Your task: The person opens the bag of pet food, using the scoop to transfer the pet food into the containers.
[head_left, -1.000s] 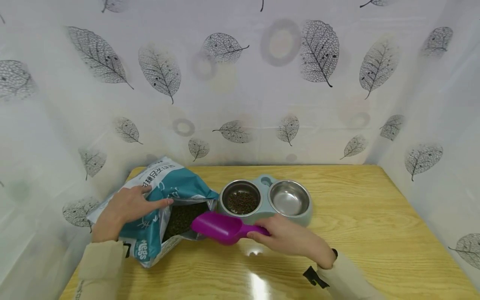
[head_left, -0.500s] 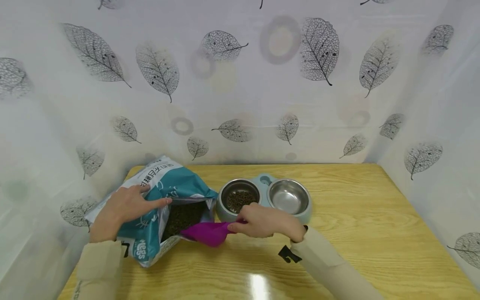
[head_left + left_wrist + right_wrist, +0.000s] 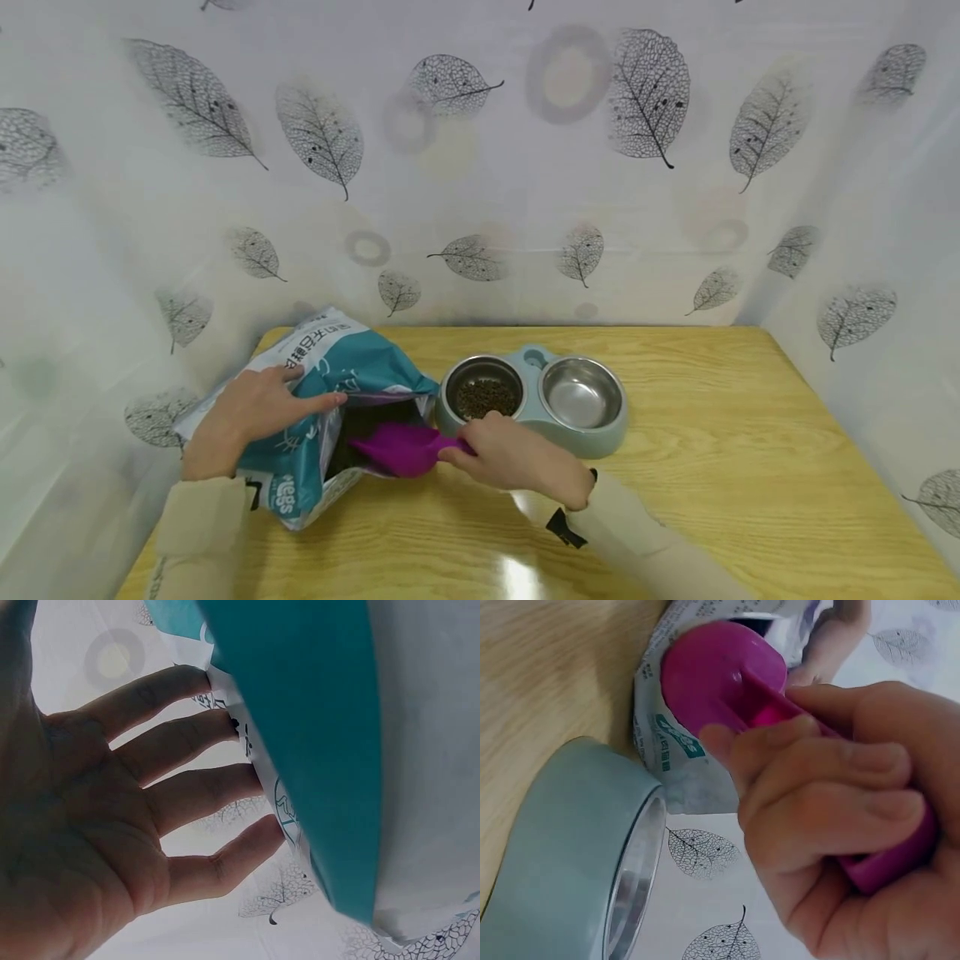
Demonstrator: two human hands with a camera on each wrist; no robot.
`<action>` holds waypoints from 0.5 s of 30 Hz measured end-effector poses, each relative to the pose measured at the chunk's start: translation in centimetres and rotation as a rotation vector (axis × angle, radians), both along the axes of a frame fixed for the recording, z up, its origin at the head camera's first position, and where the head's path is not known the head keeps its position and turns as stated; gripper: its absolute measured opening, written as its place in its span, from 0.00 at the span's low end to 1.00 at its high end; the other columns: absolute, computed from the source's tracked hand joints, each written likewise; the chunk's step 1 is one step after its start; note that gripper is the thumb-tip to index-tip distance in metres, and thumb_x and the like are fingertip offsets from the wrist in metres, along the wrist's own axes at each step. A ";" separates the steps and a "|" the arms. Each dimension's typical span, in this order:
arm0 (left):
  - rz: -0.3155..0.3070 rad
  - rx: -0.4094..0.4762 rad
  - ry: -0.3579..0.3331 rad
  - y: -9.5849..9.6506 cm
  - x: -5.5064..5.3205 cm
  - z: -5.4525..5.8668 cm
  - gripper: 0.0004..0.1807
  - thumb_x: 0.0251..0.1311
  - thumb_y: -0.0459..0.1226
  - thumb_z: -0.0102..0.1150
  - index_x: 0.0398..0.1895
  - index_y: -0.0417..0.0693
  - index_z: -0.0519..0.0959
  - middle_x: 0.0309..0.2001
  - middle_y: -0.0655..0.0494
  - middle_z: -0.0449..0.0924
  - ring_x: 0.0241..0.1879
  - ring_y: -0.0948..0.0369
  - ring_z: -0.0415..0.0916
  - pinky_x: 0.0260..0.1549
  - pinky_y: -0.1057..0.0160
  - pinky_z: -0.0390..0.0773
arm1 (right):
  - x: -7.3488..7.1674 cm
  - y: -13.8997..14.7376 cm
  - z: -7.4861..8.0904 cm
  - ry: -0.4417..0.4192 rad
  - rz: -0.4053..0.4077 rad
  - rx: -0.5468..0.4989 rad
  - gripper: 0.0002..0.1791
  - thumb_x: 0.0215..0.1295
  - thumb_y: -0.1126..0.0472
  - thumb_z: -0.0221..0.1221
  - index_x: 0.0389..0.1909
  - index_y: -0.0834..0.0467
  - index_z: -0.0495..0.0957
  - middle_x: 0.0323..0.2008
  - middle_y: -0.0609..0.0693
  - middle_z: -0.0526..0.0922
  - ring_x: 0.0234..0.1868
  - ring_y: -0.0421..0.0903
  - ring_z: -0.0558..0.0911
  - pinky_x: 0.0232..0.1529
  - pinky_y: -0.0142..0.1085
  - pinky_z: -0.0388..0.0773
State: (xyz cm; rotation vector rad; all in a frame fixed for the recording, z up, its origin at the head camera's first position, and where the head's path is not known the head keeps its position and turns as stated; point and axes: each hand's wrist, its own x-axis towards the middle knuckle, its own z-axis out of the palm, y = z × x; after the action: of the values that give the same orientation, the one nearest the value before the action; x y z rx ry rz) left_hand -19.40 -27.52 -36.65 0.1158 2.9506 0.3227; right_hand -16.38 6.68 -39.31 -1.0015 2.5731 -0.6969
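Observation:
A teal and white pet food bag point(image 3: 382, 362) lies on its side at the table's left, its mouth facing right and dark inside. My left hand point(image 3: 251, 417) rests on the bag, thumb beside the upper edge of the mouth. In the left wrist view its extended fingers point(image 3: 202, 791) touch the bag's side. My right hand point(image 3: 517, 457) grips the handle of a purple scoop point(image 3: 401, 450). The scoop's front reaches into the bag's mouth, and its tip is inside. In the right wrist view the fingers wrap round the handle point(image 3: 889, 859).
Right of the bag stands a light blue double pet bowl point(image 3: 534, 398). Brown kibble point(image 3: 480, 398) lies in its left steel bowl; the right steel bowl point(image 3: 579, 393) holds nothing. My right hand overlaps the stand's front edge. A leaf-print curtain point(image 3: 480, 192) surrounds the wooden table point(image 3: 712, 483).
My right hand has moved left with the scoop, whose tip has gone from the edge of the bag's mouth to deeper inside. The left hand stays on the bag.

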 end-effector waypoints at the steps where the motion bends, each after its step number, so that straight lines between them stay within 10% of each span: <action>1: -0.001 0.003 0.002 0.0 0.0 0.0 0.61 0.56 0.77 0.50 0.72 0.31 0.68 0.68 0.25 0.69 0.61 0.26 0.70 0.52 0.32 0.74 | 0.2 0.1 -0.1 0.034 0.001 -0.004 0.26 0.78 0.47 0.54 0.17 0.49 0.64 0.14 0.37 0.62 0.14 0.32 0.62 0.17 0.26 0.59; 9: 0.009 0.001 -0.016 -0.1 0.1 0.0 0.61 0.56 0.78 0.49 0.72 0.32 0.68 0.69 0.24 0.67 0.62 0.25 0.69 0.53 0.31 0.73 | 1.2 0.3 -1.0 0.258 0.005 0.026 0.23 0.76 0.47 0.57 0.21 0.50 0.64 0.16 0.37 0.59 0.16 0.31 0.59 0.17 0.24 0.55; 15: 0.001 0.004 -0.009 0.0 0.0 0.0 0.61 0.57 0.77 0.49 0.72 0.33 0.69 0.68 0.24 0.68 0.61 0.25 0.70 0.52 0.31 0.74 | 1.6 0.2 2.6 0.210 -0.033 0.130 0.29 0.74 0.49 0.59 0.14 0.49 0.57 0.14 0.38 0.55 0.16 0.34 0.56 0.17 0.27 0.54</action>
State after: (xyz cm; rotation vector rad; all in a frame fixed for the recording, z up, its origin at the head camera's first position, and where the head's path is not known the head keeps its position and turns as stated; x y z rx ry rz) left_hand -19.39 -27.48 -36.68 0.1132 2.9416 0.3280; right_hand -14.74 6.88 -36.70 -1.0416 2.7792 -0.4464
